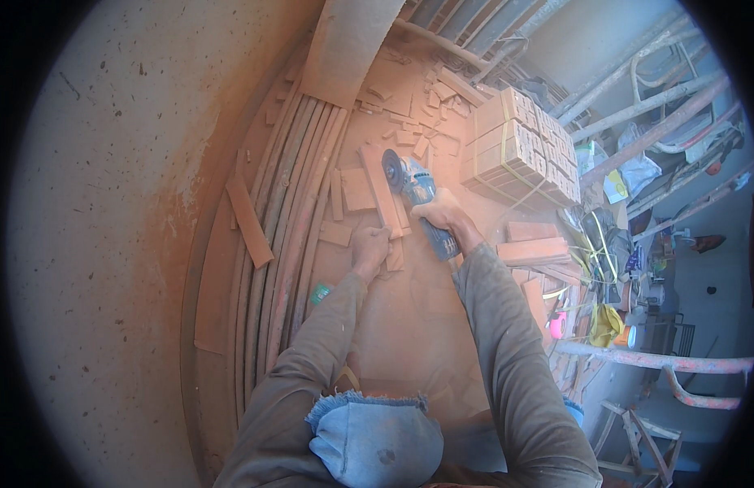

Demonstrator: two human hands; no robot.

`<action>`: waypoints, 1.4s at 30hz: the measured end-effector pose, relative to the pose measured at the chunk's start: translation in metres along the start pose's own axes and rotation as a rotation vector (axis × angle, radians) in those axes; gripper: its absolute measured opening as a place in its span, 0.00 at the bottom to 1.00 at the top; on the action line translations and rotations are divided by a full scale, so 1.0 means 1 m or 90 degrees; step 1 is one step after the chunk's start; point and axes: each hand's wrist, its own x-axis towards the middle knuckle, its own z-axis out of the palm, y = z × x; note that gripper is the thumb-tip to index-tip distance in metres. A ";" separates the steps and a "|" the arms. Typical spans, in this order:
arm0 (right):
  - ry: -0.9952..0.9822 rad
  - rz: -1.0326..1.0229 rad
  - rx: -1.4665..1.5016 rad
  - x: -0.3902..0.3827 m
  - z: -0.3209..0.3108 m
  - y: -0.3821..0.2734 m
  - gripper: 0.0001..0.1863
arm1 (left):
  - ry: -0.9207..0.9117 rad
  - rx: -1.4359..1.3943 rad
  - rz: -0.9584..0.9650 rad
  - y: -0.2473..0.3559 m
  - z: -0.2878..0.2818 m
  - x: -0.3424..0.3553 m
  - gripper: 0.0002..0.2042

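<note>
My right hand (444, 211) is closed round the body of a blue and dark angle grinder (425, 185). The grinder's disc (393, 167) is at the upper part of a long terracotta tile strip (378, 193); whether it touches is hard to tell. My left hand (372, 244) grips the lower end of that strip. Beside and beneath the strip lie other cut terracotta pieces (356, 189) on the dusty floor (401, 317). A small green object (319, 293) lies left of my left forearm.
A bundle of long pipes (279, 211) runs along the wall (108, 244) at left. Strapped tile stacks (523, 146), loose tiles (531, 250) and bags (604, 252) are at right, with metal scaffold bars (637, 359) around them. Small offcuts (417, 130) lie scattered at the far end.
</note>
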 end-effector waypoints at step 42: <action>-0.039 0.023 0.069 -0.043 0.004 0.018 0.31 | 0.013 -0.008 0.005 -0.006 0.002 0.005 0.15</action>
